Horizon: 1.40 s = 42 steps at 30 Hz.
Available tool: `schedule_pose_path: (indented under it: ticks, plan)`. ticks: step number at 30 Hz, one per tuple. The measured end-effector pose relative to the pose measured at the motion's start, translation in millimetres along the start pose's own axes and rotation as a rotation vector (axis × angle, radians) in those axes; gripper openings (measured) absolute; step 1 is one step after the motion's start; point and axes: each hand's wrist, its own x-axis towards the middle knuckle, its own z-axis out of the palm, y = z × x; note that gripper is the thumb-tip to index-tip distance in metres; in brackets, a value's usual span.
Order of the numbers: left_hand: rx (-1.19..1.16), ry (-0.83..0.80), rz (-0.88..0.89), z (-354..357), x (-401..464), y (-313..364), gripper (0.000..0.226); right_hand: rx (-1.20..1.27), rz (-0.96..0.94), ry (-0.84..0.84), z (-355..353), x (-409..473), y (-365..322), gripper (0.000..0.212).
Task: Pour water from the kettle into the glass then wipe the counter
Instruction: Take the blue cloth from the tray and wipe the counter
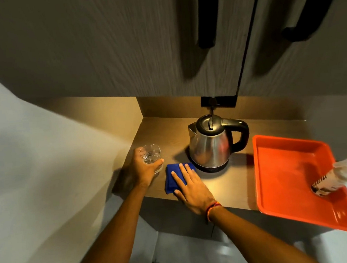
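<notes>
A steel kettle (212,146) with a black lid and handle stands on its base at the middle of the wooden counter (232,180), handle to the right. My left hand (142,168) is wrapped around a clear glass (151,154) with some water in it, at the counter's left end. My right hand (191,188) lies flat, fingers spread, on a folded blue cloth (173,179) between the glass and the kettle.
An orange tray (282,173) sits on the counter's right end and overhangs the front edge; a plastic bottle (330,180) lies in it. Cabinet doors with black handles (206,22) hang above. A wall socket (218,101) is behind the kettle. A pale wall stands at left.
</notes>
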Motion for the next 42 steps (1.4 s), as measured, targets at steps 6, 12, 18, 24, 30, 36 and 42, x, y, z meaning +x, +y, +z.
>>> schedule_pose_path:
  ticks: [6,12,18,24,30,36,42]
  plan:
    - [-0.105,-0.107,-0.078,43.5,-1.6,12.2,0.081,-0.019,0.08,0.054,8.2,-47.8,17.1,0.07]
    - [-0.038,-0.136,-0.061,62.9,-7.5,17.7,0.079,0.145,0.126,0.057,3.5,-55.6,15.3,0.068]
    - [0.003,-0.161,-0.21,57.2,-19.0,17.3,0.12,0.678,0.575,0.459,-14.1,-58.6,10.8,0.036]
    - [0.485,-0.097,-0.176,70.6,-90.6,-6.5,0.065,0.926,0.858,0.373,-42.6,-32.9,4.7,0.014]
    - [0.196,-0.125,-0.304,87.8,-111.2,17.1,0.046,1.064,0.911,0.455,-70.7,-44.6,0.9,0.003]
    - [-0.238,-0.186,-0.111,121.1,-130.9,73.3,0.013,1.021,0.873,0.777,-120.7,-80.2,40.8,0.013]
    - [0.006,-0.584,0.183,173.1,-171.1,114.0,0.033,0.862,1.088,0.753,-137.5,-152.2,118.4,0.01]
